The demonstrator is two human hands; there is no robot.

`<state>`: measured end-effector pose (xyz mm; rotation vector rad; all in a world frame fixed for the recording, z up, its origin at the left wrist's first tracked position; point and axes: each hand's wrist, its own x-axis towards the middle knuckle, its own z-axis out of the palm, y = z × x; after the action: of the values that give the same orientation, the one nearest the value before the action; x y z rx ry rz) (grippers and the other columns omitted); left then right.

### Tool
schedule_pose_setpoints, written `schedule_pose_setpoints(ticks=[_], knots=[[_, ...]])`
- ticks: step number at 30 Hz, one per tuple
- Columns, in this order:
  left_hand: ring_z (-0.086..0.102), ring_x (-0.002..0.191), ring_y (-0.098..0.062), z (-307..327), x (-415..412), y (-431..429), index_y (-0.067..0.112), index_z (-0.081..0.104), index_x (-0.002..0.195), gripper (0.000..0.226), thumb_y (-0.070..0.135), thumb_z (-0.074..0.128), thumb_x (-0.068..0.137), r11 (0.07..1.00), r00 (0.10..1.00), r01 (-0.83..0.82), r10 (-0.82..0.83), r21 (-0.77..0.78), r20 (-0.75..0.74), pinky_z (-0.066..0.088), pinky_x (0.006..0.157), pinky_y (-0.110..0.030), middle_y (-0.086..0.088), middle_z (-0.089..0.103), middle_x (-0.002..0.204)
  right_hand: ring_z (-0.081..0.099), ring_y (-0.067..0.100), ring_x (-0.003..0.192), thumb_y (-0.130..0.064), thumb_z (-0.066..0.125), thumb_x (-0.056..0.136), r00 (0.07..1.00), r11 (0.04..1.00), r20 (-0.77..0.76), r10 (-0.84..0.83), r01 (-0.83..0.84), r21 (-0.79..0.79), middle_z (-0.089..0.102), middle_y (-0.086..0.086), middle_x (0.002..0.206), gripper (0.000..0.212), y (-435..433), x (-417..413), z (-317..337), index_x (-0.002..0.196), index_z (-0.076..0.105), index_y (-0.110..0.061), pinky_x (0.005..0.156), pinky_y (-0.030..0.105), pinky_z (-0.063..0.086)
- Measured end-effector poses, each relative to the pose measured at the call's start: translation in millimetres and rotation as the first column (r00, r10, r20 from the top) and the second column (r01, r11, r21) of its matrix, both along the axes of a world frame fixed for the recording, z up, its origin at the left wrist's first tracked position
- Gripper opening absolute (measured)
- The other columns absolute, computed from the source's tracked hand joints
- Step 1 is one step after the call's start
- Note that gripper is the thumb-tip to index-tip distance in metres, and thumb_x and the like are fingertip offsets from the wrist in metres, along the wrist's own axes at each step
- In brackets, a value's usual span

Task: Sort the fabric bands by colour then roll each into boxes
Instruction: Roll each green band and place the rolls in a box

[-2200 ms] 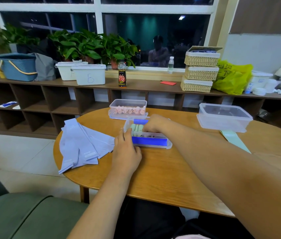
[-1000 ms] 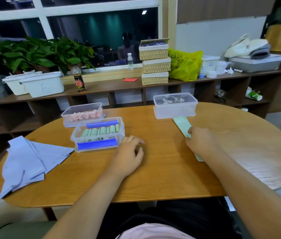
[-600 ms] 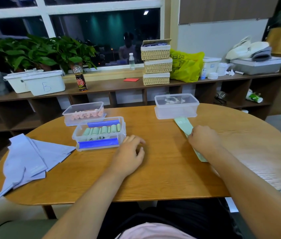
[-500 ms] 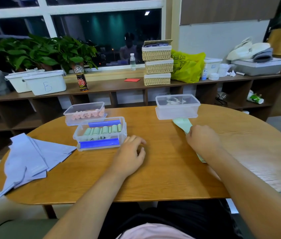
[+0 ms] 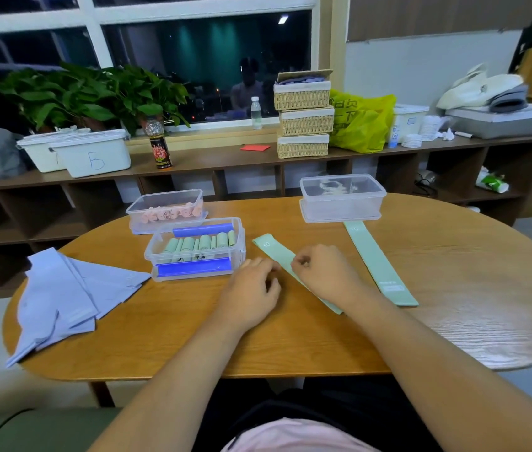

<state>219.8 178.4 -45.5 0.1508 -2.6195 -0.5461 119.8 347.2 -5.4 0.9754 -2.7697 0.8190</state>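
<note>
1. Closest in, the left hand (image 5: 251, 288) rests on the worktop (image 5: 192, 337). Its fingers are loose and a bit spread, with the tips right at the edge of the green band (image 5: 272, 247).
2. The right hand (image 5: 323, 275) sits on that band, fingers curled, pinching it around the middle. The band lies flat and slants from near the green box back toward the person.
3. Off to the left there's a fanned pile of lilac bands (image 5: 69, 298) by the worktop edge.
4. To the right, a second band (image 5: 378, 265) lies flat, well apart from the hands.
5. Just past the left hand is the green box (image 5: 237, 252), open, with green rolls (image 5: 199, 244) in a row.
6. Right behind it is the pink box (image 5: 137, 220) with pink rolls (image 5: 166, 213).
7. Far right, the clear box (image 5: 342, 207) sits at the second band's far end. Can't tell what's in it.
</note>
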Motion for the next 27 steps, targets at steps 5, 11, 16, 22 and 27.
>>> schedule_pose_setpoints(ticks=[5,11,16,22,27], knots=[[0.05,0.123,-0.009,3.3,-0.4,2.3,0.035,0.065,0.133,0.032,0.039,0.052,0.104,0.996,0.995,0.008,0.0,-0.085,0.097,0.041,0.107,-0.033,0.018,0.063,0.13,0.059,0.017,0.102,-0.037,0.054,0.103,0.981,0.994,-0.166,-0.101,0.105,0.019,0.065,-0.008,0.112,0.024,37.3,1.6,-22.8,0.119,0.07,-0.029,0.081,0.035,0.054],[0.039,0.144,-0.011,2.9,-7.6,2.2,0.036,0.05,0.154,0.051,0.049,0.04,0.106,0.985,0.976,0.013,0.025,-0.173,0.216,0.032,0.122,-0.042,0.017,0.05,0.158,0.064,0.006,0.094,-0.033,0.055,0.105,0.997,0.976,-0.032,0.076,-0.081,-0.204,0.056,-0.021,0.115,0.023,56.3,20.2,-34.6,0.125,0.067,-0.031,0.085,0.036,0.058],[0.043,0.141,-0.009,6.2,-1.0,4.6,0.033,0.056,0.149,0.045,0.044,0.047,0.107,0.993,0.983,-0.007,0.028,-0.118,0.181,0.036,0.121,-0.038,0.015,0.055,0.152,0.063,-0.002,0.105,-0.015,0.061,0.101,0.982,0.953,0.094,0.163,-0.131,-0.273,0.061,-0.025,0.115,0.027,62.2,24.4,-31.3,0.113,0.073,-0.037,0.096,0.03,0.055],[0.048,0.125,-0.003,3.9,15.2,6.1,0.038,0.06,0.135,0.035,0.047,0.051,0.103,0.994,0.986,0.034,-0.017,-0.103,0.164,0.044,0.11,-0.036,0.022,0.058,0.135,0.052,0.003,0.119,-0.035,0.061,0.103,0.988,0.985,0.027,0.151,-0.148,-0.089,0.058,-0.024,0.122,0.029,61.0,28.0,-30.4,0.131,0.064,-0.037,0.093,0.023,0.044],[0.046,0.126,-0.002,6.9,29.1,9.9,0.042,0.059,0.13,0.039,0.061,0.053,0.096,0.979,0.978,0.142,-0.116,-0.145,0.173,0.039,0.108,-0.035,0.027,0.056,0.134,0.037,0.009,0.144,-0.042,0.043,0.109,0.997,0.995,-0.006,0.074,-0.074,0.068,0.053,-0.017,0.151,0.043,60.6,30.1,-30.0,0.151,0.049,-0.037,0.118,0.039,0.033]])
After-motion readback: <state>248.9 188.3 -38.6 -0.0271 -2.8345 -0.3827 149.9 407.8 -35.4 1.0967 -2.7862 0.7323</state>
